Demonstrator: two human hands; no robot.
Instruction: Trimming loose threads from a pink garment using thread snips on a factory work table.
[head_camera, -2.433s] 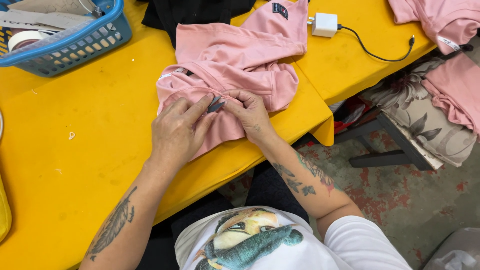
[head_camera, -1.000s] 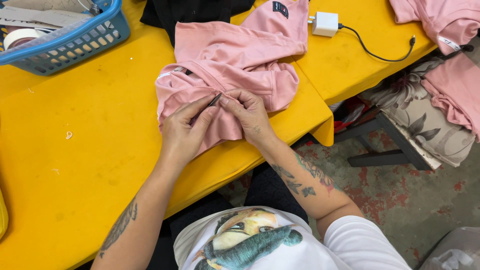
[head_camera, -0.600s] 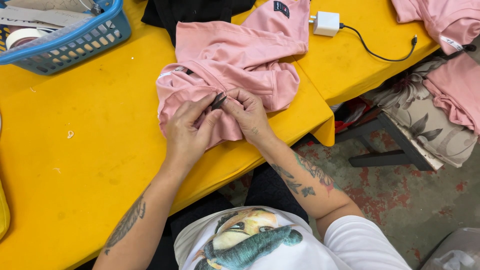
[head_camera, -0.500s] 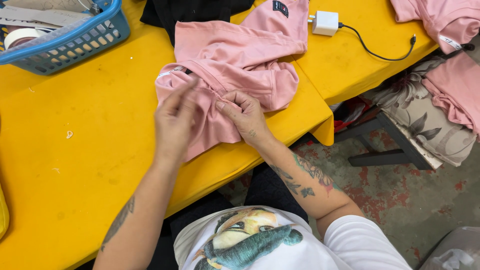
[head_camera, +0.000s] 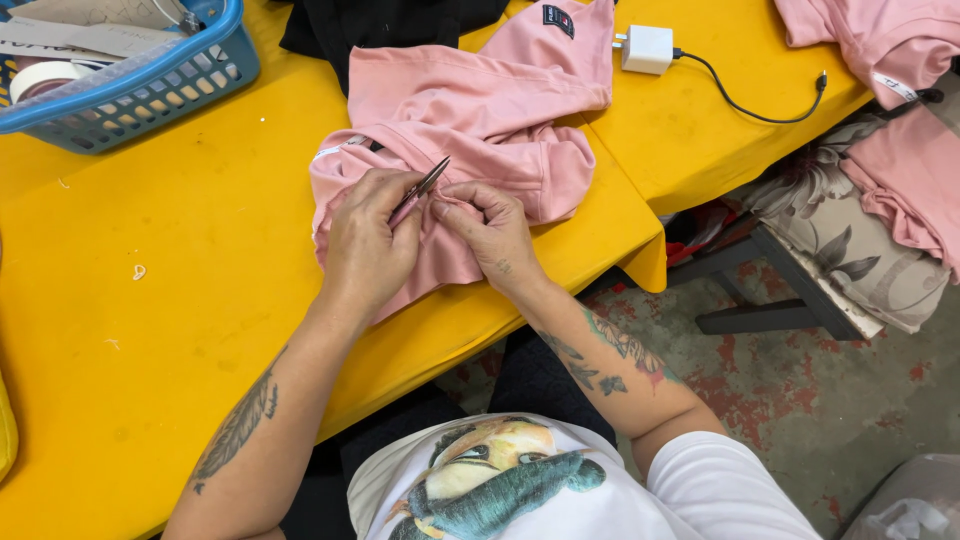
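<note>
Starting off to the left of the pink garment (head_camera: 470, 110): there's a blue plastic basket (head_camera: 150, 85) at the far corner of the yellow table (head_camera: 150, 300), with a roll of tape (head_camera: 40, 78) and some papers in it, well apart from the garment.

The pink garment itself sits bunched up near the table's front edge, partly hanging toward you. A black piece of fabric (head_camera: 380, 20) lies just behind it, touching its far side.

Your left hand (head_camera: 365, 245) rests on the near left part of the garment, fingers closed around a small pair of thread snips (head_camera: 420, 190). The blades angle up and away from you, and the tips look just about together, though it's too small to tell for sure. Your right hand (head_camera: 495, 230) is right beside it on the garment, thumb and fingers pinched together on a little fold of the pink cloth, almost touching the snips.

To the right of the garment, further back on the table, there's a white charger block (head_camera: 648, 48) with a black cable (head_camera: 760, 105) trailing off toward the table's right edge. It's near the garment's top corner, where a small dark label (head_camera: 557, 18) is sewn on.

Past the table's right end, more pink garments (head_camera: 890, 120) are piled up, over a floral cushion (head_camera: 850, 250) on a dark frame.
</note>
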